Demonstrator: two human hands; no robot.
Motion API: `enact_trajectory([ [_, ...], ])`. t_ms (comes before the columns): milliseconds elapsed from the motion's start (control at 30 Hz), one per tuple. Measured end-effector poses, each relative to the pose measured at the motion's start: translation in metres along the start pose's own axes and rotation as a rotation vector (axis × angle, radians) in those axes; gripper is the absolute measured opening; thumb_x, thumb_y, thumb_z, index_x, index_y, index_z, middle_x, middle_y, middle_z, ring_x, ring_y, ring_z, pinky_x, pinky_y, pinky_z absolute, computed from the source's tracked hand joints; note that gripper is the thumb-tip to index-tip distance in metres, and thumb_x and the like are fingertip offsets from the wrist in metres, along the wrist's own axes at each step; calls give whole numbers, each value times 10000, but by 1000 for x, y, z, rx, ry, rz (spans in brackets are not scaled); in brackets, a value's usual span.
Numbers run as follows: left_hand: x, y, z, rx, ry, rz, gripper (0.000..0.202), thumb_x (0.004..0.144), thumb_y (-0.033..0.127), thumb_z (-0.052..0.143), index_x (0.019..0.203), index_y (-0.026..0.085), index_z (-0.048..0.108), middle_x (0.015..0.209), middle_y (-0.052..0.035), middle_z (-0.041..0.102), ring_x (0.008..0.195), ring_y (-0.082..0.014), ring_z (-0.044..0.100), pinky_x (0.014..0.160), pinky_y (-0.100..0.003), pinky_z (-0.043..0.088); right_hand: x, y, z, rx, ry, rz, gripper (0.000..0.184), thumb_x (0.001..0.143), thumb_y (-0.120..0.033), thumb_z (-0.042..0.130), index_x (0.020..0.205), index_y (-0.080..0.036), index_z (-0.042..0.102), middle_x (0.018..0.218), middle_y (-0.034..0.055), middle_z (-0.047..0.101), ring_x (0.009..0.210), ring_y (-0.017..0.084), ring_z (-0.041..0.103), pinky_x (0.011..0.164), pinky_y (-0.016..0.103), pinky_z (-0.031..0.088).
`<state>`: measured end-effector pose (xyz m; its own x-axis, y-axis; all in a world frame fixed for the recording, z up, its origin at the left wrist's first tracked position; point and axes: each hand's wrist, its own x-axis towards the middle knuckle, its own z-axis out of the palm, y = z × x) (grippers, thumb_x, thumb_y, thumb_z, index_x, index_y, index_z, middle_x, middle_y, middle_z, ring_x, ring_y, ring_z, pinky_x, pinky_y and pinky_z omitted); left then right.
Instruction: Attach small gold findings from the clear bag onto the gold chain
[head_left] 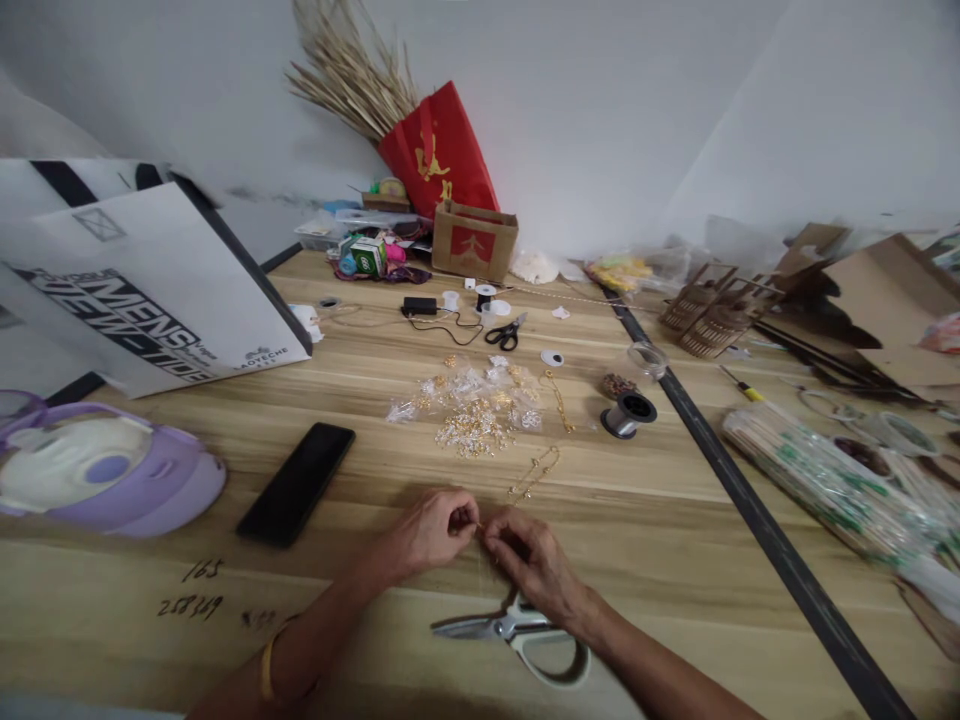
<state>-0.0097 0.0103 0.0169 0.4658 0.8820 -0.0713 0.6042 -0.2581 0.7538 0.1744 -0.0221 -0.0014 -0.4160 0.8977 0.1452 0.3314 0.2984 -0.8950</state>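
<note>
My left hand (441, 527) is pinched closed over the wooden table, its fingertips at one end of a thin gold-coloured strand (481, 527). Close beside it, my right hand (538, 562) pinches the same strand, which is too small to make out fully. Under the right hand lie scissors (544, 640) with pale handles, blades pointing left. Just beyond my fingers is a fine gold chain (536, 474) with small beads. Farther back, a heap of small gold and silver beads (472, 430) lies in front of small clear plastic bags (469, 383).
Left of my hands are a black phone (297, 484) and a purple-and-white cap-like item (112, 470). A wire spool (628, 414), black scissors (506, 333) and another gold chain (556, 402) sit farther back. On the right, bundled sticks in plastic (817, 490) lie past a dark strip (739, 500).
</note>
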Motion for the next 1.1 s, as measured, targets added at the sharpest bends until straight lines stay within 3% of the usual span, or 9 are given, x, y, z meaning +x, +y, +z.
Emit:
enact_trajectory([
  [733,0,-13,1,59,-56,84,115,777,181,518,759,166,631,696,-12,642,628,-133,535,608,-225,372,-1,1,0,-14,10,2,126,871,-208,494,773,-171,564,728,13,574,660,124,523,610,221,408],
  [1100,0,-11,-5,-22,-88,13,123,770,200,550,767,153,664,705,-16,654,634,-139,548,603,-219,384,-1,3,0,-13,3,44,110,860,-208,498,780,-172,564,722,4,566,647,119,508,594,208,389],
])
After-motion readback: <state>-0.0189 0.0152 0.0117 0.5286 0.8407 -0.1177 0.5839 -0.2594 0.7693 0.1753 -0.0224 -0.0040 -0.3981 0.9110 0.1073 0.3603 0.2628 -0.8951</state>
